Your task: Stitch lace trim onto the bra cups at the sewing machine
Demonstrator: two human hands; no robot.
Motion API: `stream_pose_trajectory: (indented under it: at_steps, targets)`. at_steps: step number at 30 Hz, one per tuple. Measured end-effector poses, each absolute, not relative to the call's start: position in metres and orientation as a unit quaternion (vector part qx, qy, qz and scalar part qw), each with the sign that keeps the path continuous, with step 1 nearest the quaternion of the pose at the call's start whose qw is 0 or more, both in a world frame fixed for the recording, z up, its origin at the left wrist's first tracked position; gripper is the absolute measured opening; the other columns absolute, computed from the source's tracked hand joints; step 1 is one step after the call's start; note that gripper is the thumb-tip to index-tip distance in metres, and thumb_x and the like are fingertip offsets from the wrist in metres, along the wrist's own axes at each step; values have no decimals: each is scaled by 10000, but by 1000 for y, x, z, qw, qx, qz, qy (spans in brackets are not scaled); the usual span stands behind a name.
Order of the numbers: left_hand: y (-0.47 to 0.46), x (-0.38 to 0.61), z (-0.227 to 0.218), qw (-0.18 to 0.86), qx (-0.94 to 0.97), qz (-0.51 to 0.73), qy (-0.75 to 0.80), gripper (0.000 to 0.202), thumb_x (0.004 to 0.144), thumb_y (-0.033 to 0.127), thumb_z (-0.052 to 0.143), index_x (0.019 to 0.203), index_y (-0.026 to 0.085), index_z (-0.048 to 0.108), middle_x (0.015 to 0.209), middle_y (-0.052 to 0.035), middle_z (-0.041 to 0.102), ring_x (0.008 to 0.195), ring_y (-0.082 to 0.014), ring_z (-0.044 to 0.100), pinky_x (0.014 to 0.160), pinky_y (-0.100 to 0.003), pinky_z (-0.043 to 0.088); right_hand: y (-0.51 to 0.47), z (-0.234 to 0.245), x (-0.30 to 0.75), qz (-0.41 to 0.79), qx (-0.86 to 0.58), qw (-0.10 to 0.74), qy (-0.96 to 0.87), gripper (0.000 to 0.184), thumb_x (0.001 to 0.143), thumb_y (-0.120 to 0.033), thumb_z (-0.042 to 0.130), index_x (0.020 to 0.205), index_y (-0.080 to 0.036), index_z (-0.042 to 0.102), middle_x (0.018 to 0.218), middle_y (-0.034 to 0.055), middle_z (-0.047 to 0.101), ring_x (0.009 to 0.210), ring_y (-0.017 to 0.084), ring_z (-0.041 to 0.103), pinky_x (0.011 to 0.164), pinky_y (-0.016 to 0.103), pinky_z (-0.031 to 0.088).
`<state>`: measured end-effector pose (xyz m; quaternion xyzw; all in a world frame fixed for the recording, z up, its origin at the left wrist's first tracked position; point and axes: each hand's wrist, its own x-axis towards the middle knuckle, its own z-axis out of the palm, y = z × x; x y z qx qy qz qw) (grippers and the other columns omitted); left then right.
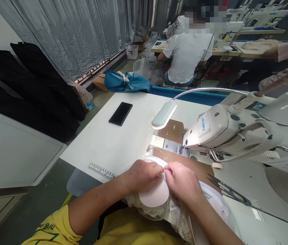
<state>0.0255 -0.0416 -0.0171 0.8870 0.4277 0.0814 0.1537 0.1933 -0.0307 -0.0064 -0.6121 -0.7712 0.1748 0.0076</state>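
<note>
A white bra (pixel 154 196) with a smooth moulded cup and lace fabric lies at the table's front edge, partly over my lap. My left hand (pixel 142 175) is closed on the upper rim of the cup. Close beside it, my right hand (pixel 183 180) pinches the same edge with thumb and fingers, and the two sets of fingertips almost meet. Another rounded pale part (pixel 216 200) shows beyond my right forearm. Black scissors (pixel 229 190) lie to the right of my right hand. The fingers hide exactly what is pinched between them.
A JUKI sewing machine (pixel 217 129) stands at the right, with a gooseneck lamp (pixel 164 114) reaching over the white table (pixel 95 136). A black phone (pixel 120 113) lies farther back. Behind a blue bag (pixel 125 81), a person in a white shirt (pixel 188 54) sits at another table.
</note>
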Motion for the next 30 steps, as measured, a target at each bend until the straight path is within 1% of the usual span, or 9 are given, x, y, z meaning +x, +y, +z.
stream_pose_trajectory:
  at_steps: [2,3,7,9,15,20,30]
  targets:
    - [-39,30,-21,144,885,76,436,182,880,231,423,944,179,585,808,-18,643,674,-155,559,532,-258,349,-30,-6,193,175,-613,3,-770,189,844,-141,457,728,-182,601,786,30,649,717,169,570,605,252,312]
    - [-37,32,-23,140,886,70,437,192,887,228,415,946,179,591,802,-20,645,672,-158,564,527,-259,344,-30,-6,193,175,-613,1,-770,188,845,-143,458,727,-183,599,782,29,647,711,169,568,602,251,312]
    - [-33,38,-32,120,889,63,438,200,889,219,418,818,176,599,720,-13,632,606,-149,544,491,-259,290,-30,-5,193,176,-613,-4,-771,186,849,-148,460,733,-186,600,783,25,647,710,168,567,603,250,314]
    - [-32,37,-34,118,892,71,431,190,880,217,426,795,173,589,716,-11,633,595,-142,532,490,-259,272,-30,-5,193,176,-613,-5,-771,188,851,-150,460,732,-186,601,782,27,647,708,171,568,604,253,315]
    - [-31,26,-25,158,891,86,418,253,893,259,410,688,172,530,683,4,618,589,-120,491,527,-253,273,-30,-6,194,174,-614,-1,-770,191,856,-149,455,754,-189,612,804,22,656,742,174,586,621,251,328]
    - [-30,20,-17,185,899,71,389,228,877,260,443,676,176,512,699,16,618,597,-114,482,530,-256,266,-31,-7,194,170,-616,4,-769,192,855,-148,458,745,-190,609,801,16,658,724,167,587,610,250,322]
    - [-35,12,-14,190,906,76,370,195,860,270,454,689,181,480,706,21,609,593,-110,475,506,-261,263,-32,-12,193,158,-615,18,-773,207,858,-151,450,704,-192,582,749,7,632,674,153,553,588,255,299]
